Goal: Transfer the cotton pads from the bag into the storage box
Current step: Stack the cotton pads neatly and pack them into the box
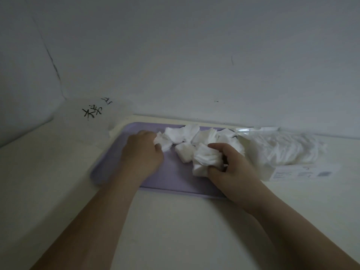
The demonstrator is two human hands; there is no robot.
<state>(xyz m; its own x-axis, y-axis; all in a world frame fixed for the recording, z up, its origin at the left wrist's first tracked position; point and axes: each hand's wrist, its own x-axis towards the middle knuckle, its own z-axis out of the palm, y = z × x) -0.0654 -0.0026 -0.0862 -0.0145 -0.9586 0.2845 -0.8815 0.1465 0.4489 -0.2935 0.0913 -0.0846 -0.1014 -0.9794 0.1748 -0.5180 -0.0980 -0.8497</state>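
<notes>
A shallow lilac tray (167, 178) lies on the white table against the wall. Several square white cotton pads (185, 134) are heaped across its far half. My left hand (141, 151) sits at the left of the heap, its fingers curled round a few pads (163, 143). My right hand (231, 168) grips a thick stack of pads (206, 159) near the tray's right side. Right of the tray lies the clear plastic bag (282, 151), crumpled, with more white pads inside it. I can make out no lidded storage box.
A white wall rises right behind the tray. At the back left a white plastic bag (89, 121) with black handwritten characters lies on the table. A printed label (303, 173) sticks out from under the clear bag.
</notes>
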